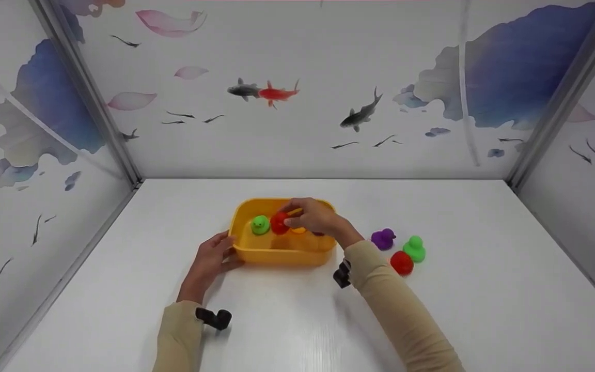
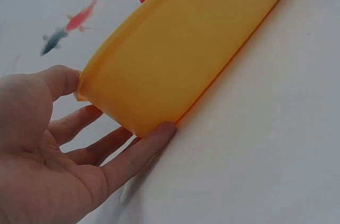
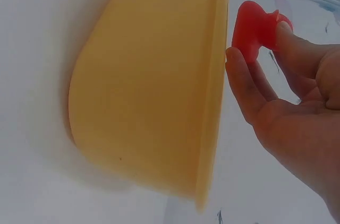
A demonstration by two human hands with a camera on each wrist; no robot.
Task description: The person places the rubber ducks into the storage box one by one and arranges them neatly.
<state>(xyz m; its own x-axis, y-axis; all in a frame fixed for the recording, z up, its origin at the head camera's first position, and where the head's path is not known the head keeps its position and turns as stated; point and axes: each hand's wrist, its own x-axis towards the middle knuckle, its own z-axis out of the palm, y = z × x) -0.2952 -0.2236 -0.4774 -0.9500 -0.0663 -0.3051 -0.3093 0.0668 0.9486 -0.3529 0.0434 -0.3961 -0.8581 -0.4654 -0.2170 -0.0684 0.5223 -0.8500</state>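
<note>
My right hand (image 1: 318, 217) pinches a red rubber duck (image 1: 279, 224) above the yellow plastic tub (image 1: 277, 255). In the right wrist view, thumb and fingertips hold the red duck (image 3: 248, 28) just above the tub's rim. My left hand (image 1: 212, 256) holds the tub at its near left corner; in the left wrist view its thumb is at the rim of the tub (image 2: 170, 49) and the fingers reach along the wall and lower edge. A green duck (image 1: 260, 225) lies inside the tub. Beside it an orange duck (image 1: 299, 230) and something dark purple (image 1: 318, 233) are partly hidden by my right hand.
Right of the tub, on the white table (image 1: 287, 320), lie a purple duck (image 1: 382, 239), a green duck (image 1: 415, 249) and a red duck (image 1: 402, 263), close together near my right sleeve (image 1: 395, 305). White panels (image 1: 297, 144) printed with fish stand around the table.
</note>
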